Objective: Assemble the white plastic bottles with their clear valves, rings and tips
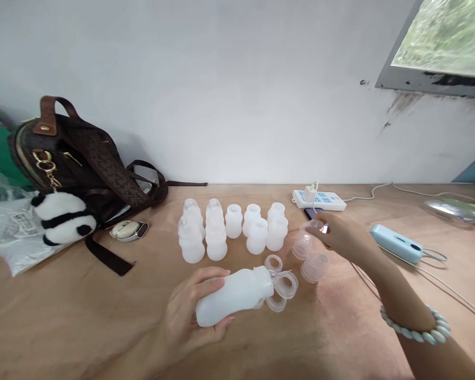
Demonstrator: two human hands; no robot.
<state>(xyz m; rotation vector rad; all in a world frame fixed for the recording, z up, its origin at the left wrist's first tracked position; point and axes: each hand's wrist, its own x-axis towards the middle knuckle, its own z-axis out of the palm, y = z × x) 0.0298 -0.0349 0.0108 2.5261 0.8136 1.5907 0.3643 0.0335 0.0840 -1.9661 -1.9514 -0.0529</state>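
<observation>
On the table (122, 311), before the wall (237, 105), a backpack (106, 153) stands far left, a panda plush (63, 224) at its near side, a plastic bag (3, 232) left of the plush. Bottles (233, 221) stand grouped mid-table; nearer lie rings (277, 306), caps (314, 268) to their right. The left hand (182, 311) holds another bottle (231, 295), its neck by the rings. Right of the group, near the wall, lies a power strip (334, 201).

The one view looks out from the person's own head, forward and down across the brown table (83, 316) to the pale wall (221, 95). It sees very wide, from the dark backpack (91, 158) to the window (451, 34). The left hand (182, 311) and right hand (336, 232) are close, the wall farther off
</observation>
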